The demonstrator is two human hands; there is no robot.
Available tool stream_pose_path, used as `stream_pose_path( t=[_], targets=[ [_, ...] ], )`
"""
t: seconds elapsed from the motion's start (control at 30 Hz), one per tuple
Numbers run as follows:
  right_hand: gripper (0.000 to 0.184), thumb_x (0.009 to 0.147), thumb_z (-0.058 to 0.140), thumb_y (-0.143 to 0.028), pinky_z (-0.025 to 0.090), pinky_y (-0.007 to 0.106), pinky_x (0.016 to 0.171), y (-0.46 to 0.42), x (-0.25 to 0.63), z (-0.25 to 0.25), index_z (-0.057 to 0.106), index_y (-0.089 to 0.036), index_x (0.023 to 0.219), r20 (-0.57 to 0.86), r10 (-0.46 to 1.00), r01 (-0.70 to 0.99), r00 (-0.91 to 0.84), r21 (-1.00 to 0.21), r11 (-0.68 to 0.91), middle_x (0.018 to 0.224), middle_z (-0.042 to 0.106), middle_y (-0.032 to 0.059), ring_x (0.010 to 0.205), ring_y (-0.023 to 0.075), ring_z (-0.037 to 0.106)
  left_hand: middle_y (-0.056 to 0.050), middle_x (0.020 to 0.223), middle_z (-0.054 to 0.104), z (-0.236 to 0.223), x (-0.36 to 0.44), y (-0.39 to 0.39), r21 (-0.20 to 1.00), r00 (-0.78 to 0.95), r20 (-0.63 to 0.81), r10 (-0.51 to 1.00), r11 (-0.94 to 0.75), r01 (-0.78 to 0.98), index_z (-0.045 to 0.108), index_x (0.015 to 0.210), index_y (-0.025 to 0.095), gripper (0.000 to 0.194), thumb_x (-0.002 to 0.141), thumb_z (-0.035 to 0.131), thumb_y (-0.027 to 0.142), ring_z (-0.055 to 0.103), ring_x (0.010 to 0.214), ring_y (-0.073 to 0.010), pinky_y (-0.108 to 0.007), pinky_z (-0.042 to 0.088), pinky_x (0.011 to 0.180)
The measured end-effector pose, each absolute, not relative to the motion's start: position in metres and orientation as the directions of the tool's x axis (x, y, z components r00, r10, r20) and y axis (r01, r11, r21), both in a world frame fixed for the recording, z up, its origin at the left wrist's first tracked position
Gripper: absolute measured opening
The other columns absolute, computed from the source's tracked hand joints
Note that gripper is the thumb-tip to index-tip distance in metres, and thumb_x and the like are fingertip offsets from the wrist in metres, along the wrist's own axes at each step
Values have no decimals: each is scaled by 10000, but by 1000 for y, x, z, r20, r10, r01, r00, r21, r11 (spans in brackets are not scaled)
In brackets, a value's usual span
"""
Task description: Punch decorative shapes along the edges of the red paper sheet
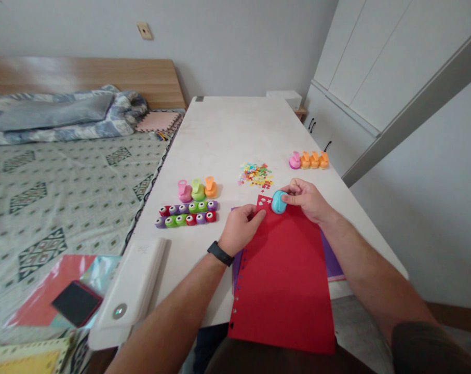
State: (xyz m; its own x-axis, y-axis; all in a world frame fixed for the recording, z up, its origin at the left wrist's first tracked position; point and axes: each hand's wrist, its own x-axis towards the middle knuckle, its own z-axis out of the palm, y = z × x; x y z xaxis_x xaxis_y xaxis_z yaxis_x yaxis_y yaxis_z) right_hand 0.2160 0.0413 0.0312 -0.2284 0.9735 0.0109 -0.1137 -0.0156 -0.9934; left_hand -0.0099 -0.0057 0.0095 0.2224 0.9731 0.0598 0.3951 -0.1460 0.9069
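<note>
A red sheet of paper (285,280) stretches from the table toward my lap, with small cut-outs along its left edge and at its top left corner. My left hand (242,226) pinches that sheet at its upper left edge. In my right hand (307,200) is a light blue craft punch (279,202), set on the sheet's top edge. Beneath the red sheet, purple paper (332,257) shows at both sides. Just beyond the punch lies a pile of colourful paper confetti (256,175).
Two rows of small punches (186,214) stand at left, with three larger punches (197,190) behind. More punches (309,160) line the right side of the white table (235,124). A white device (132,283) sits at the left edge. A phone (77,303) lies on the bed.
</note>
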Motion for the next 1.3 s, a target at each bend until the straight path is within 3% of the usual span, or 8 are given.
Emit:
stream_pose_path(
  t=[0.23, 0.43, 0.6, 0.77, 1.1, 1.3],
  targets=[
    [601, 635, 918, -302, 457, 298, 712, 42, 215, 29, 323, -232, 690, 9, 974, -125, -225, -992, -19, 865, 726, 8, 763, 168, 598, -9, 719, 660, 11, -9, -6, 924, 223, 40, 974, -121, 363, 687, 833, 166, 336, 937, 585, 469, 533, 654, -141, -245, 381, 580],
    [633, 634, 919, -379, 456, 309, 685, 46, 216, 26, 305, -237, 694, -12, 985, -125, -174, -992, -35, 828, 715, 6, 719, 173, 596, -3, 707, 653, 11, -10, -7, 925, 220, 32, 975, -112, 362, 680, 818, 171, 352, 934, 585, 490, 521, 634, -137, -243, 369, 562],
    [616, 605, 940, -364, 467, 312, 728, 45, 218, 29, 351, -241, 738, -24, 972, -121, -235, -991, -54, 868, 710, 4, 776, 180, 606, -11, 716, 670, 8, -10, -6, 929, 218, 41, 975, -118, 351, 681, 815, 170, 353, 930, 589, 491, 545, 647, -145, -246, 385, 571],
    [552, 674, 909, -341, 449, 304, 751, 41, 219, 34, 374, -237, 758, -19, 947, -118, -321, -991, -60, 903, 688, 2, 827, 177, 592, -8, 710, 661, 9, -10, -6, 911, 216, 63, 974, -145, 386, 686, 824, 167, 328, 938, 584, 457, 534, 641, -138, -250, 375, 576],
    [579, 634, 926, -426, 421, 297, 669, 43, 224, 36, 388, -234, 733, -18, 972, -125, -235, -991, -48, 832, 663, -5, 705, 158, 542, -9, 693, 637, 9, -12, -5, 910, 209, 36, 977, -118, 397, 654, 785, 170, 373, 930, 580, 505, 511, 636, -144, -255, 345, 566],
    [571, 635, 930, -386, 475, 317, 669, 48, 233, 37, 389, -237, 737, -50, 978, -176, -202, -981, -86, 813, 650, -11, 692, 163, 573, 7, 654, 587, 13, -12, -6, 896, 194, 64, 979, -142, 421, 626, 749, 174, 373, 931, 577, 497, 490, 616, -135, -258, 328, 561]
  ],
)
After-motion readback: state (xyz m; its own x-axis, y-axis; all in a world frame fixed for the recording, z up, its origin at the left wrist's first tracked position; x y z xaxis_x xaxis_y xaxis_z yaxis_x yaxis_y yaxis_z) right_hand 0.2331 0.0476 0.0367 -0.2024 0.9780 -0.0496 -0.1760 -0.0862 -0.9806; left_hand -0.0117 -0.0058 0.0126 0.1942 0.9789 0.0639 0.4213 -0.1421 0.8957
